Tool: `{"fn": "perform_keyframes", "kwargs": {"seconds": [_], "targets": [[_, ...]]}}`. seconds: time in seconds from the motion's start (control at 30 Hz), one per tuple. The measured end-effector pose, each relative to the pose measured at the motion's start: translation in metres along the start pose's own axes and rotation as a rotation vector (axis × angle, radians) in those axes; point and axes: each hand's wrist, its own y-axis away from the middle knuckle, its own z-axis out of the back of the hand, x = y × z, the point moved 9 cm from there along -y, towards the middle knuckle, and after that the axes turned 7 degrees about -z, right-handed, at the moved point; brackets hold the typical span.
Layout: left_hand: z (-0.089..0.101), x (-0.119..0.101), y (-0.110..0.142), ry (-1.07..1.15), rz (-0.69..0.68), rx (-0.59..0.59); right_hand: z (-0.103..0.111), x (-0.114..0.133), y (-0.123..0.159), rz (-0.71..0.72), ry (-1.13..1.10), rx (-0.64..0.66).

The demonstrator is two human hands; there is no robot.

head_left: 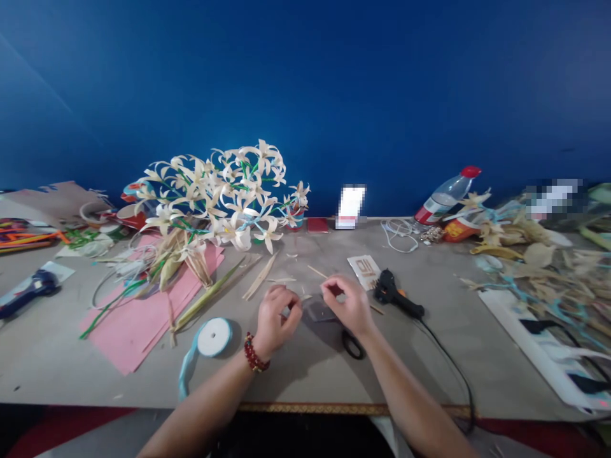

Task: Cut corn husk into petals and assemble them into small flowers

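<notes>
My left hand point(279, 318), with a red bead bracelet point(254, 353) at its wrist, is held over the middle of the table. Its fingers are curled in and thumb and forefinger come together. Facing it across a small gap, my right hand point(351, 306) is closed in a pinch. Whatever either hand holds is too small or hidden. A thin stick point(317, 271) seems to lie on the table behind my right hand, showing on both sides. Below that hand is the black handle of scissors point(353, 344). Pale dry husk strips point(260, 278) lie beyond my left hand.
Left are a tape roll point(214, 337), pink paper point(128, 331) and white husk flowers point(229, 184). Right are a black glue gun point(398, 296) with its cord, a bottle point(443, 197), a power strip point(534, 350) and heaped husks point(548, 267). A lit phone point(351, 207) stands behind.
</notes>
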Motion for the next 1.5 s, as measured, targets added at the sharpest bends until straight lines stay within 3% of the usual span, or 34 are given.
{"fn": "perform_keyframes", "kwargs": {"seconds": [0.13,0.27,0.53,0.67,0.8,0.9,1.1,1.27,1.4,1.5], "targets": [[-0.001,0.001,0.0,-0.008,0.007,-0.002,-0.018,0.011,0.004,-0.002,-0.094,0.117],[-0.002,0.0,0.0,-0.02,0.005,0.01,-0.028,0.016,0.007,0.009,-0.06,0.11],[0.004,0.001,0.001,0.001,0.024,-0.029,0.003,-0.001,0.0,-0.009,-0.004,-0.012],[0.003,0.0,0.0,-0.005,0.021,-0.021,-0.018,0.011,0.004,-0.022,-0.124,0.127],[0.002,-0.001,0.0,-0.002,0.007,-0.018,-0.031,0.019,0.007,-0.007,-0.102,0.117],[0.0,-0.002,0.0,-0.002,-0.002,-0.013,-0.029,0.016,0.007,0.014,-0.064,0.103],[0.006,0.004,0.003,-0.01,0.048,-0.072,-0.004,-0.003,0.002,-0.029,0.003,0.0],[0.003,0.001,0.002,0.005,0.03,-0.043,-0.024,0.013,0.006,-0.023,-0.116,0.121],[0.002,0.0,0.002,0.004,0.03,-0.037,-0.033,0.018,0.008,-0.009,-0.084,0.116],[0.003,0.0,0.002,0.011,0.029,-0.044,-0.026,0.007,0.006,-0.011,-0.04,0.092]]}}
